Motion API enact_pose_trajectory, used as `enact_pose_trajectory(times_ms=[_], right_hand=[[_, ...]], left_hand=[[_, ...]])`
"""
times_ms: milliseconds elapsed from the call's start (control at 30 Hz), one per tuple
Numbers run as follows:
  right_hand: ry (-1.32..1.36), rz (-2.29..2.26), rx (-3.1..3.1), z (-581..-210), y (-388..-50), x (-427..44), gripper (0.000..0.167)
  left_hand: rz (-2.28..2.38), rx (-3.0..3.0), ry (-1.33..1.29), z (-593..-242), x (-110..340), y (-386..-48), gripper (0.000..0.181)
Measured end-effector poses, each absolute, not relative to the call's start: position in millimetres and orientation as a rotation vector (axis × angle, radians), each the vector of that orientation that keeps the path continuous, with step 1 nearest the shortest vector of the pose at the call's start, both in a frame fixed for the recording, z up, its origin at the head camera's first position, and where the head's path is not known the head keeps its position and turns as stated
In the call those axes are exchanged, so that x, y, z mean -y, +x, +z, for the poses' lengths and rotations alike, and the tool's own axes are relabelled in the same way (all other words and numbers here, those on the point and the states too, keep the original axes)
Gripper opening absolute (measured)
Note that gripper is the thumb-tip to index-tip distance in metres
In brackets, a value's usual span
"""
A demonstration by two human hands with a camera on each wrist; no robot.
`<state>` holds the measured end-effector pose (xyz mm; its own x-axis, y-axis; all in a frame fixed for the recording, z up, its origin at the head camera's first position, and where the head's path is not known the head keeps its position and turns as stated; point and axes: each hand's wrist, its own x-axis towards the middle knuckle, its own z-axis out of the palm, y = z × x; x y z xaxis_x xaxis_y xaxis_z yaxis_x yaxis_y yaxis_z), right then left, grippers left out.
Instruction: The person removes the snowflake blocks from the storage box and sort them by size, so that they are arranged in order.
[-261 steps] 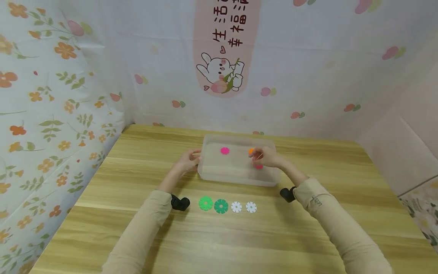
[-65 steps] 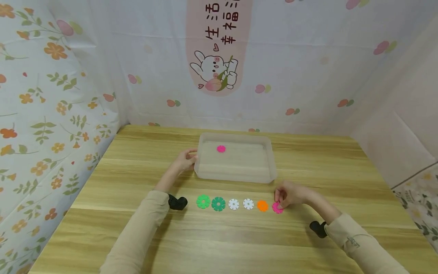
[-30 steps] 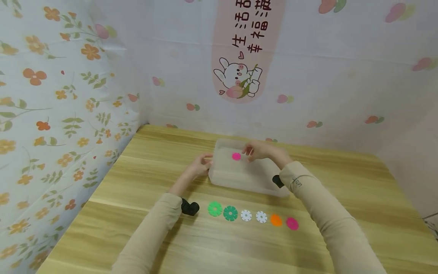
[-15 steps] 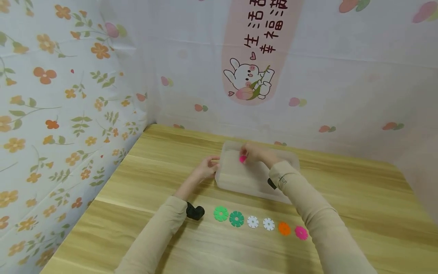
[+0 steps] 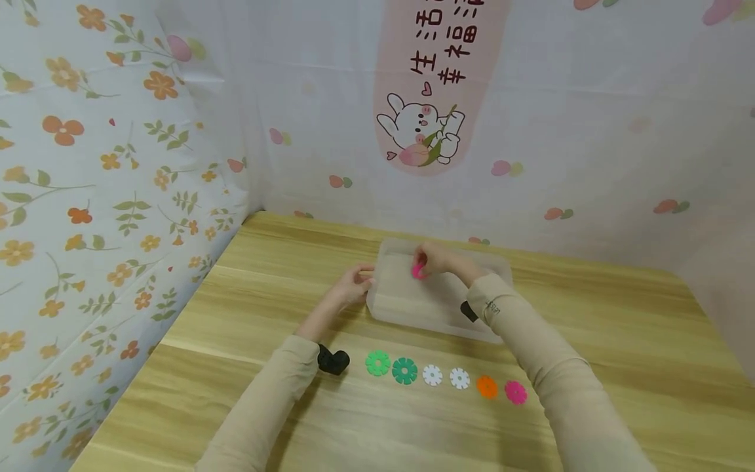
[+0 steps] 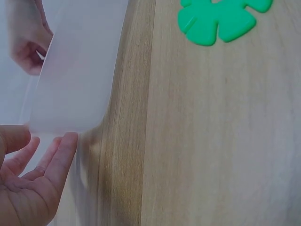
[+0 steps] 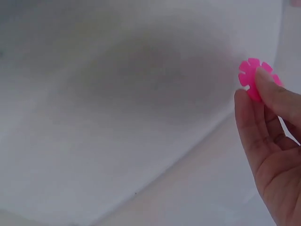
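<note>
My right hand (image 5: 435, 259) reaches into a translucent plastic box (image 5: 433, 324) and pinches a pink notched disc (image 7: 250, 75) between thumb and fingertips. At the box's left end, my left hand (image 5: 352, 284) touches the outside with its thumb and fairly straight fingers, as the left wrist view shows. In front of the box lies a row of notched discs: a light green disc (image 5: 378, 373), a dark green disc (image 5: 404, 381), a white disc (image 5: 432, 384), a second white disc (image 5: 459, 387), an orange disc (image 5: 487, 387) and another pink disc (image 5: 516, 393).
The wooden table (image 5: 377, 432) reaches back to a patterned cloth (image 5: 318, 118). Flowered cloth (image 5: 135, 183) stands along its left side. A black wrist mount (image 5: 333, 362) on the left arm sits near the light green disc.
Orange and pink discs have joined the row from the box. My right hand went back into the box and took up the other pink disc. My left hand stays at the box's left end.
</note>
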<state>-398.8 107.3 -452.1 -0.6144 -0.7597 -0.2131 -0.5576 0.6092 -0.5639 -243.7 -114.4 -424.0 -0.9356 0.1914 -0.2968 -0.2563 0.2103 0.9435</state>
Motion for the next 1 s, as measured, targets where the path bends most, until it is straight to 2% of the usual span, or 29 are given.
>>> enact_pose_trajectory(times_ms=[133,300,333,367,467,533,600,700,800,867,933,1000], right_hand=[[-0.890,-0.677,-2.393,-387,-346,-107,0.008],[-0.868,-0.707,-2.450,-357,-322,-124,0.013],[-0.870,-0.717,-2.465,-353,-318,-128,0.013],[-0.863,-0.734,-2.472,-351,-315,-133,0.013],[-0.838,-0.810,-2.472,-349,-306,-148,0.015],[-0.820,-0.871,-2.457,-352,-299,-159,0.017],[-0.781,-0.941,-2.421,-354,-290,-169,0.018],[-0.715,-1.015,-2.387,-358,-279,-188,0.020],[-0.634,-1.051,-2.357,-362,-271,-205,0.022],[-0.580,-1.062,-2.327,-364,-267,-217,0.024],[-0.556,-1.042,-2.309,-367,-262,-228,0.025],[-0.546,-1.007,-2.286,-369,-257,-238,0.025]], left_hand=[[1.744,-2.125,-0.052,-419,118,-247,0.044],[1.722,-2.157,-0.054,-424,125,-258,0.043],[1.760,-2.149,0.000,-439,131,-268,0.043],[1.802,-2.135,0.055,-455,137,-278,0.042],[1.842,-2.105,0.107,-464,146,-284,0.044],[1.848,-2.093,0.084,-460,148,-282,0.045],[1.791,-2.114,-0.022,-432,143,-265,0.045],[1.842,-2.098,0.044,-445,152,-272,0.042],[1.904,-2.065,0.121,-489,171,-301,0.044],[1.899,-2.072,0.116,-505,178,-314,0.046],[1.869,-2.096,0.071,-515,183,-323,0.048],[1.844,-2.120,0.040,-505,182,-318,0.048]])
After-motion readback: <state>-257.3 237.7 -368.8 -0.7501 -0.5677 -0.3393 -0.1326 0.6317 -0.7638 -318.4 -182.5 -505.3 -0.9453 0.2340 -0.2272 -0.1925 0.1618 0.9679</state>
